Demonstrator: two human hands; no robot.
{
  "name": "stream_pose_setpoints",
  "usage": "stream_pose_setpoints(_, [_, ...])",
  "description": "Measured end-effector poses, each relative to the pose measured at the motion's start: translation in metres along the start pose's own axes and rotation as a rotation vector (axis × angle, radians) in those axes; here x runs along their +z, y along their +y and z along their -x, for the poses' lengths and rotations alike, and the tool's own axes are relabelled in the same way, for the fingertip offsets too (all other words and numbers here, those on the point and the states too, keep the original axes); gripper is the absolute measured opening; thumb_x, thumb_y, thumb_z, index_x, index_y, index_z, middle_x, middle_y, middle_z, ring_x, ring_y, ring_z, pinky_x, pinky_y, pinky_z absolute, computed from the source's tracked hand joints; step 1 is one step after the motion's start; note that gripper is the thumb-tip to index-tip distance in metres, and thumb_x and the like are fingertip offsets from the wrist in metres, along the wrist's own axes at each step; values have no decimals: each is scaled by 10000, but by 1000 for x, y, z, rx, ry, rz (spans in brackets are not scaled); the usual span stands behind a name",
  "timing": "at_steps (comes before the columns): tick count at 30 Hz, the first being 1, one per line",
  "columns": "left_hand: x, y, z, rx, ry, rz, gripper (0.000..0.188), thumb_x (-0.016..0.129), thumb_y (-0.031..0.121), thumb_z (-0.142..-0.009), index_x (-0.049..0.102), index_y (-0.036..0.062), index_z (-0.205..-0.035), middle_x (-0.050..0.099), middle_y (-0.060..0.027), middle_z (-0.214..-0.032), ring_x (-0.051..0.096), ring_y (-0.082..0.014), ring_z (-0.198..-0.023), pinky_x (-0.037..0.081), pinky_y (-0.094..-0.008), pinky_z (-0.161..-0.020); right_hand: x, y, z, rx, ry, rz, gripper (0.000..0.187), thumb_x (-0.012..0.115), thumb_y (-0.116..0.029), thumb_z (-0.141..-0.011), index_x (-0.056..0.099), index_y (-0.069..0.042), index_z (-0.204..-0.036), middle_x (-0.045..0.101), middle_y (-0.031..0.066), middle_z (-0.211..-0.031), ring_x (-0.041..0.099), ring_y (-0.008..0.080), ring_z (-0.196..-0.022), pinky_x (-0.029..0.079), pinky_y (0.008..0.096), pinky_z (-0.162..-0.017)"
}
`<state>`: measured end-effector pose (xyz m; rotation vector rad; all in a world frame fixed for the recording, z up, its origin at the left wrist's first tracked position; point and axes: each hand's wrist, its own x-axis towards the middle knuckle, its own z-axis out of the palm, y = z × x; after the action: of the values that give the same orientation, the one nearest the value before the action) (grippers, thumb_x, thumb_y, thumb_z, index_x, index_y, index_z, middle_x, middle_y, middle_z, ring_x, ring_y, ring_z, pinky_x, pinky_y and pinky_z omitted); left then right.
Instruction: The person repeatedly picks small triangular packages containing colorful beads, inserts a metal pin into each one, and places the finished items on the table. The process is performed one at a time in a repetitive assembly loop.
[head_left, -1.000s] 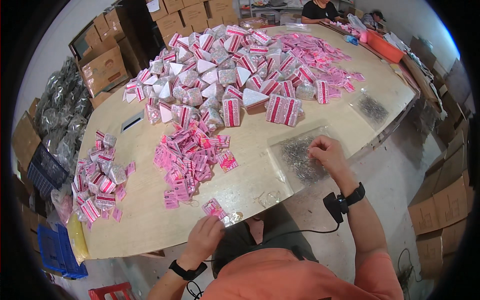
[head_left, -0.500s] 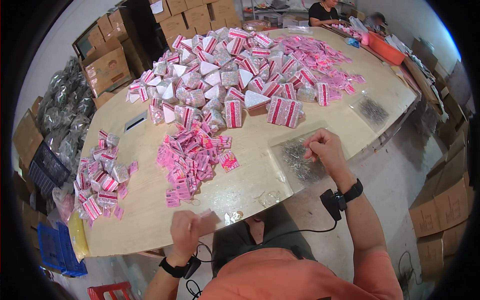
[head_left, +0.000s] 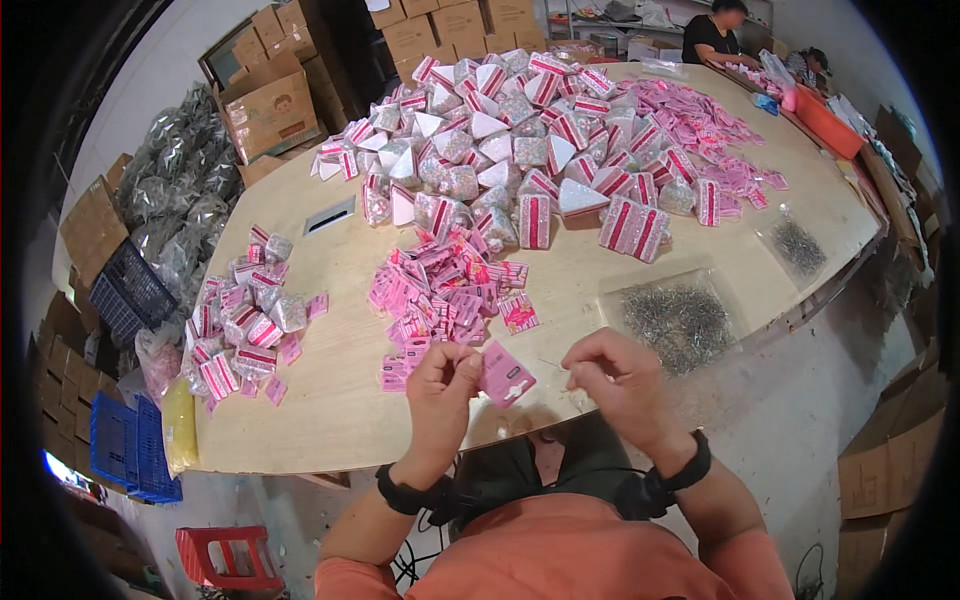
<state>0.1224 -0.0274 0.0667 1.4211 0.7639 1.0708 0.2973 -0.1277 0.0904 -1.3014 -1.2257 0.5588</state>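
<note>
My left hand [head_left: 442,385] holds a small pink card [head_left: 505,373] by its left edge, just above the near edge of the wooden table [head_left: 340,400]. My right hand [head_left: 612,378] is beside it, fingers pinched on a thin metal pin [head_left: 560,365] that points toward the card. A clear bag of thin metal pins [head_left: 676,320] lies open on the table just beyond my right hand. A heap of loose pink cards [head_left: 450,295] lies beyond my left hand.
Several filled pink-and-white packets [head_left: 530,140] are piled at the table's centre, and a smaller pile of packets [head_left: 245,320] at the left. A second pin bag [head_left: 797,243] lies at the right. Cardboard boxes [head_left: 268,100], blue crates [head_left: 125,440], a red stool [head_left: 225,555]. People [head_left: 720,30] work at the far end.
My left hand picked up a pink card from the table edge and raised it toward the middle. My right hand left the pin bag and came in toward the card.
</note>
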Motion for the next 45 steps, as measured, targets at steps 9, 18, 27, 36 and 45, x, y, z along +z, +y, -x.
stream_pose_setpoints(9, [9, 1, 8, 429, -32, -606, 73, 607, 34, -810, 547, 0, -836, 540, -53, -721, 529, -112, -609, 419, -217, -552, 30, 3, -13, -211, 62, 181, 76, 535, 34, -697, 496, -6, -749, 517, 135, -798, 526, 299, -789, 425, 361, -690])
stream_pose_setpoints(18, [13, -1, 18, 448, -111, -591, 108, 617, 23, -775, 541, 10, -850, 518, -112, -741, 513, -224, -613, 416, -314, -544, 40, 5, -18, -177, 100, 62, 62, 558, 3, -718, 505, -10, -750, 538, 147, -892, 541, 287, -859, 429, 348, -764])
stream_pose_setpoints(27, [7, 17, 13, 304, -133, -346, 149, 610, 66, -824, 537, 7, -939, 548, -24, -813, 521, -82, -703, 431, -215, -625, 33, -4, -14, -163, 54, 10, 58, 561, 1, -718, 511, -5, -748, 543, 140, -896, 547, 268, -850, 433, 335, -747])
stream_pose_setpoints(36, [9, 19, 0, 205, -174, -146, 101, 601, 100, -850, 551, 18, -884, 516, 17, -740, 467, -34, -642, 396, -187, -558, 28, -2, -13, -167, -64, -22, 72, 577, 22, -735, 535, -4, -788, 567, 92, -909, 542, 146, -820, 438, 259, -712])
stream_pose_setpoints(45, [8, 21, 2, 253, -118, -279, 143, 606, 139, -853, 526, 29, -811, 495, 30, -664, 440, -32, -575, 372, -180, -519, 26, 16, -14, 131, -182, -494, 180, 582, -97, -814, 593, -9, -970, 548, 82, -1114, 535, 147, -940, 440, 285, -808])
